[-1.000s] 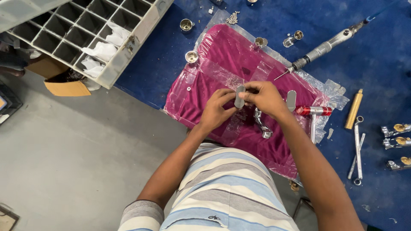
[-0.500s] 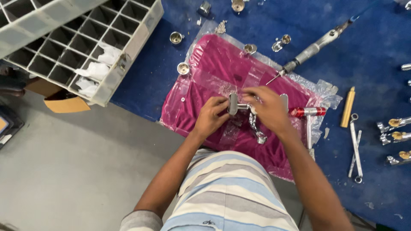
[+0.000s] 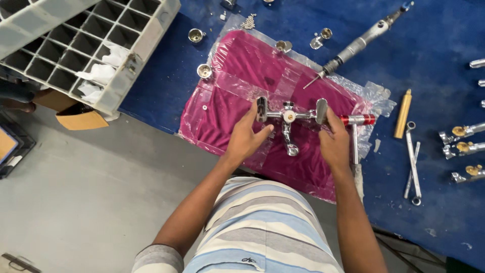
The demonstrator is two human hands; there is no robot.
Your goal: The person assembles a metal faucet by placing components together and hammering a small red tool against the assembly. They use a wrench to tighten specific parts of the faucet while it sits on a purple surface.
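Chrome faucet [image 3: 289,117] lies crosswise, spout toward the person, both hands' fingers [image 3: 251,117] clamped on its ends.

Glossy chromed metal tap body [image 3: 289,124] on magenta cloth [image 3: 242,108] under crinkled clear plastic.

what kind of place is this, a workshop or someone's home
Most likely a small plumbing-fittings assembly workshop. Both hands hold a chrome mixer tap over a plastic-covered magenta cloth. Around it lie loose chrome fittings, spanners, a powered screwdriver and a compartmented parts crate.
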